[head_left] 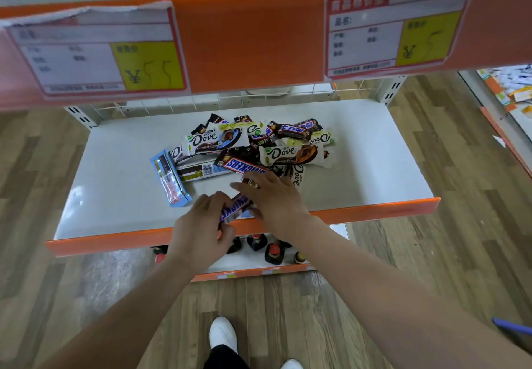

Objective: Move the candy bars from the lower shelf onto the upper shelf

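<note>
A heap of candy bars (259, 144), Dove and Snickers wrappers among them, lies on the white lower shelf (374, 161). A light blue bar (169, 178) lies at the heap's left edge. My left hand (201, 224) grips a Snickers bar (236, 206) near the shelf's front edge. My right hand (273, 198), with a ring on one finger, lies just right of that bar with its fingers spread flat and touching the bar's end. The upper shelf shows only as its orange front strip (253, 40) across the top; its surface is hidden.
Two price labels (95, 52) (394, 32) hang on the upper strip. The lower shelf has an orange front lip (388, 210). Dark bottles (273, 250) stand on a shelf below. A wire grid (201, 103) backs the lower shelf. Wooden floor and my white shoes (221, 334) lie beneath.
</note>
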